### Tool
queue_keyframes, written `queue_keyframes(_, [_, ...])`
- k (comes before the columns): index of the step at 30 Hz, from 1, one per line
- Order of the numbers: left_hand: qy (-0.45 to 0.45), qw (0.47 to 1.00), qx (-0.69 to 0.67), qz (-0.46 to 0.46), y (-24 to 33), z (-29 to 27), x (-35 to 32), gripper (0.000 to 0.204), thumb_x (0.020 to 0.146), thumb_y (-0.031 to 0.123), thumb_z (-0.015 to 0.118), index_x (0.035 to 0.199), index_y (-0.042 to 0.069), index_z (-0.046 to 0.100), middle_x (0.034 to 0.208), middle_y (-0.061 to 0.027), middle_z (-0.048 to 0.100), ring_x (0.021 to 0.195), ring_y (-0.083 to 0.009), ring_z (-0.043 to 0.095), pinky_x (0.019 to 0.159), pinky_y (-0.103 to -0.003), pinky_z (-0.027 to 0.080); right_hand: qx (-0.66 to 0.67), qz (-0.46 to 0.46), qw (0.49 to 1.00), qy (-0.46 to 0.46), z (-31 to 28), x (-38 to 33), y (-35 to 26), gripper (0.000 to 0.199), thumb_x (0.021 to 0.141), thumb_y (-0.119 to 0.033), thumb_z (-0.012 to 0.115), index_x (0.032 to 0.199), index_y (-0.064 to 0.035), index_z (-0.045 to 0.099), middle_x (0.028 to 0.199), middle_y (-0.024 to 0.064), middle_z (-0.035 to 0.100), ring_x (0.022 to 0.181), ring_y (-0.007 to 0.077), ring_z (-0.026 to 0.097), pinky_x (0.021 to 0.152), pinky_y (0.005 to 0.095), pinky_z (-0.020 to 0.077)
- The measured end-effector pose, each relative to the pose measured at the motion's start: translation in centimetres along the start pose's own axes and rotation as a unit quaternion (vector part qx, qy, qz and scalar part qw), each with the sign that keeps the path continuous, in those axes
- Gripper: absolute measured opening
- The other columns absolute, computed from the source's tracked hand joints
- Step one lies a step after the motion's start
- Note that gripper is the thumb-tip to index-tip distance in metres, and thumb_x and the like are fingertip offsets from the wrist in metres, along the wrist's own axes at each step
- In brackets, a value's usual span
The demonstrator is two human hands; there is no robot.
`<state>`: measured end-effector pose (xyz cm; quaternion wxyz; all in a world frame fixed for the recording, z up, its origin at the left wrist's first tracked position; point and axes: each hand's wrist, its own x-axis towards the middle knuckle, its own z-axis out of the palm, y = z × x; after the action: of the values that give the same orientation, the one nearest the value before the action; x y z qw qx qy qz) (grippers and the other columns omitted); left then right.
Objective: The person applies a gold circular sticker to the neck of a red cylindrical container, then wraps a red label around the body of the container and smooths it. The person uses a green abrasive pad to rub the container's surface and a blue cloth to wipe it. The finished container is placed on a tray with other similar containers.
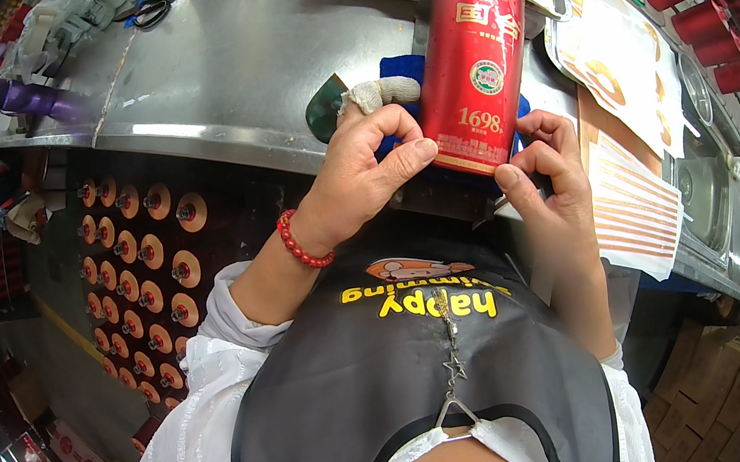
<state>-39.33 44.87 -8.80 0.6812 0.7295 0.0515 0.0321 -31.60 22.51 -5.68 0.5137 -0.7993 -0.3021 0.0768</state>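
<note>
A red bottle (470,51) with gold and white print lies tilted over a blue cloth (402,66) at the near edge of the metal table, its base toward me. My left hand (361,164) is closed at the base's left corner, thumb and index finger against the bottle; a whitish cloth cover (384,93) wraps one finger. On the opposite corner, my right hand (555,169) curls its fingers, thumb tip at the bottle's lower edge. Both hands steady the bottle between them. A dark green flat piece (329,109) lies beside my left hand.
Sheets with gold labels (636,203) lie to the right, near a metal basin (711,197). Black-handled scissors (156,6) and a purple bottle (25,96) are at far left. Below the table's left side stand several red bottles (144,253) in rows. Cardboard boxes (717,381) sit lower right.
</note>
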Motion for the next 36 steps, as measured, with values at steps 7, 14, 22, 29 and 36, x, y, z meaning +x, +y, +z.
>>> queue_keyframes(7, [-0.013,1.000,0.021,0.012,0.0,-0.2,0.0,0.021,0.095,0.025,0.068,0.087,0.007,0.060,0.092,-0.0003,0.053,0.087,-0.0108,0.045,0.080,-0.027,0.037,0.001,0.000,1.000,-0.005,-0.1,0.0,0.2,0.019,0.086,-0.015,0.075,0.081,-0.0010,0.063,0.119,0.0171,0.048,0.114,0.0284,0.051,0.089,0.0370,0.0469])
queue_keyframes(14, [-0.002,1.000,0.018,0.024,-0.2,0.0,0.2,0.022,0.092,0.028,0.071,0.084,0.009,0.062,0.098,-0.0065,0.055,0.102,-0.0223,0.046,0.097,-0.037,0.033,-0.005,0.014,1.000,-0.008,-0.1,0.0,-0.2,0.020,0.086,-0.016,0.075,0.080,-0.0010,0.062,0.119,0.0173,0.047,0.114,0.0288,0.051,0.094,0.0388,0.0448])
queue_keyframes(22, [-0.003,0.999,0.020,0.047,-0.5,-0.2,0.2,0.023,0.092,0.029,0.071,0.083,0.009,0.062,0.093,-0.0066,0.056,0.099,-0.0220,0.047,0.094,-0.037,0.035,-0.011,0.011,1.000,-0.010,-0.1,0.1,-0.1,0.021,0.086,-0.015,0.075,0.079,-0.0009,0.062,0.120,0.0173,0.047,0.114,0.0292,0.051,0.097,0.0402,0.0433])
queue_keyframes(29, [-0.005,0.998,-0.039,0.039,-1.7,-0.4,0.1,0.026,0.092,0.031,0.071,0.085,0.008,0.064,0.102,-0.0093,0.058,0.104,-0.0238,0.048,0.095,-0.038,0.036,-0.021,0.020,0.999,-0.015,0.0,0.2,0.1,0.021,0.085,-0.015,0.075,0.078,-0.0007,0.061,0.120,0.0171,0.047,0.114,0.0280,0.051,0.099,0.0398,0.0418])
queue_keyframes(36, [-0.013,0.996,0.030,0.083,-2.1,-1.0,0.0,0.023,0.097,0.029,0.066,0.091,0.006,0.064,0.136,-0.0131,0.050,0.122,-0.0192,0.044,0.103,-0.034,0.034,-0.022,0.031,0.999,-0.022,-0.2,0.3,-0.2,0.023,0.086,-0.016,0.075,0.078,-0.0004,0.060,0.120,0.0162,0.046,0.109,0.0234,0.051,0.097,0.0368,0.0420])
